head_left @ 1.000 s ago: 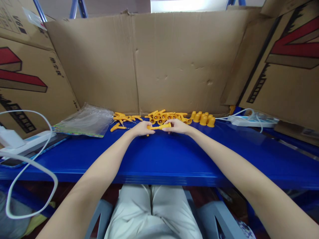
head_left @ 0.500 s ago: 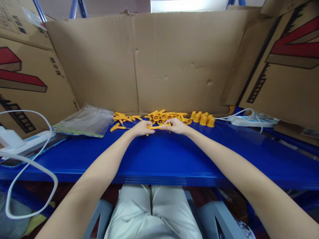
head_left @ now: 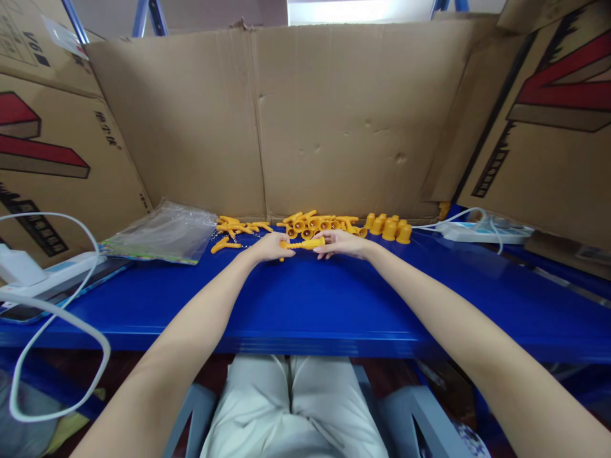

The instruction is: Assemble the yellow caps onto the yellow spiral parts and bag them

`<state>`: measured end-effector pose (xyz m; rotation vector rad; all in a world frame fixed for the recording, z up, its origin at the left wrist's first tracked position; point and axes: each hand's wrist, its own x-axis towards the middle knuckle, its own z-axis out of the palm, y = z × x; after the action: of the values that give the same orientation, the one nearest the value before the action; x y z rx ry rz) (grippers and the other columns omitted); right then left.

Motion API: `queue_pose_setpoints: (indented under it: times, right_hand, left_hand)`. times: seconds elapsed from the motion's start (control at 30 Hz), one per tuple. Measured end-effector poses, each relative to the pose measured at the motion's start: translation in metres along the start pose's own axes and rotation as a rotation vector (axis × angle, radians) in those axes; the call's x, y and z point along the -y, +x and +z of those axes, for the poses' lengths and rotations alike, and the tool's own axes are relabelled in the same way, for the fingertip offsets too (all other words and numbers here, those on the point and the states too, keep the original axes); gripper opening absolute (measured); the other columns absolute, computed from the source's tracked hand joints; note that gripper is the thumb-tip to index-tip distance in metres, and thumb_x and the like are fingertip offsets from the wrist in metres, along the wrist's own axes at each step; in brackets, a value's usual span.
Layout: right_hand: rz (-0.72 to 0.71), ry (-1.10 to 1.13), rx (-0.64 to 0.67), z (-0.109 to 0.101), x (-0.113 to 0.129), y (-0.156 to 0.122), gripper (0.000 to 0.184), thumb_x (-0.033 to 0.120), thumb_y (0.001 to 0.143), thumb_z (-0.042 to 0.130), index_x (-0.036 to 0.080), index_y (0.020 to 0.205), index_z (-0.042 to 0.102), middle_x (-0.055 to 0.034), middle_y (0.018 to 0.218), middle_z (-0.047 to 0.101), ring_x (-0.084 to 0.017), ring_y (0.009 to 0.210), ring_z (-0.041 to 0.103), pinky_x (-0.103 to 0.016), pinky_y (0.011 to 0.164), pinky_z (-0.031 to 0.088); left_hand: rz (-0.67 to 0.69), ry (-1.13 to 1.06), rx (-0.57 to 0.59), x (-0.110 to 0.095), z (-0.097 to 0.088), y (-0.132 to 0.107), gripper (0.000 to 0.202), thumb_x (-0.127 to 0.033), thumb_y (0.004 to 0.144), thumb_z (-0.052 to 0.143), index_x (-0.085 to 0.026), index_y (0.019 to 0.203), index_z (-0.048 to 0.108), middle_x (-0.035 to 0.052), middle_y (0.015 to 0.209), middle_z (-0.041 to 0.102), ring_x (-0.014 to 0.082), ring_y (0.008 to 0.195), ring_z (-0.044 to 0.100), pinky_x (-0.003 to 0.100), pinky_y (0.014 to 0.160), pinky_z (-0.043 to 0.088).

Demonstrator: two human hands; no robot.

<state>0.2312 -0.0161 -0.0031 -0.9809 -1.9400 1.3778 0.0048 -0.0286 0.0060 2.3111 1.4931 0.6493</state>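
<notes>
My left hand (head_left: pixel 273 247) is closed around the handle end of a yellow plastic piece with a twisted stem (head_left: pixel 292 245), which points right. A small flanged yellow cup (head_left: pixel 312 243) sits in line with the stem, at its right end. Around the cup's flange curl the fingers of my right hand (head_left: pixel 341 245), the thumb side above and the other fingers below. Whether the stem goes inside the cup is hard to see. Just behind the hands lies a heap of yellow cups and stemmed pieces (head_left: pixel 312 224), several cups with open mouths facing me.
More yellow stemmed pieces (head_left: pixel 233 226) with small chains lie to the left, beside a clear plastic bag (head_left: pixel 157 235). Several yellow cups (head_left: pixel 390 228) stand upright at right. Cardboard (head_left: pixel 334 114) walls the blue table (head_left: pixel 305 305). Power strips (head_left: pixel 482 233) and white cables sit at both sides.
My right hand has shifted slightly right and its fingers have loosened, so more of the cup shows. The left hand keeps its hold in the same place.
</notes>
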Motion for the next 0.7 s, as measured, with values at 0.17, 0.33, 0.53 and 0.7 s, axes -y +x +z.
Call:
queue_pose_setpoints:
  times: [0.17, 0.33, 0.53, 0.7]
  right_hand:
    - [0.008, 0.011, -0.028, -0.002, -0.001, 0.001, 0.026, 0.024, 0.071, 0.073, 0.015, 0.092, 0.059, -0.0058, 0.084, 0.069, -0.011, 0.069, 0.066, -0.02, 0.062, 0.053]
    - [0.031, 0.064, -0.026, -0.002, 0.002, -0.002, 0.039, 0.018, 0.068, 0.073, 0.016, 0.103, 0.057, -0.0068, 0.099, 0.067, -0.012, 0.075, 0.067, -0.019, 0.062, 0.054]
    - [0.073, 0.073, 0.017, -0.009, 0.001, -0.007, 0.056, 0.01, 0.062, 0.074, 0.021, 0.114, 0.055, -0.0062, 0.107, 0.062, -0.012, 0.08, 0.067, -0.019, 0.065, 0.055]
    - [0.076, 0.072, 0.022, -0.011, -0.001, -0.005, 0.058, 0.009, 0.061, 0.075, 0.02, 0.114, 0.054, -0.0044, 0.1, 0.063, -0.012, 0.079, 0.067, -0.018, 0.065, 0.055]
  left_hand:
    - [0.015, 0.012, 0.001, 0.0, -0.001, 0.0, 0.02, -0.033, 0.06, 0.063, -0.019, 0.061, 0.049, -0.0058, 0.049, 0.049, 0.0112, 0.05, 0.046, 0.022, 0.052, 0.032]
    - [0.001, 0.009, -0.001, 0.001, -0.001, 0.001, 0.019, -0.033, 0.06, 0.062, -0.019, 0.062, 0.048, -0.0059, 0.049, 0.049, 0.0107, 0.048, 0.046, 0.022, 0.051, 0.031]
    - [-0.008, -0.037, 0.003, 0.003, -0.001, 0.001, 0.019, -0.031, 0.057, 0.063, -0.019, 0.06, 0.048, -0.0063, 0.046, 0.049, 0.0096, 0.045, 0.044, 0.021, 0.047, 0.029]
    - [-0.032, -0.023, 0.0, 0.002, -0.002, 0.0, 0.017, -0.029, 0.058, 0.063, -0.019, 0.061, 0.05, -0.0064, 0.046, 0.05, 0.0097, 0.045, 0.045, 0.021, 0.047, 0.03]
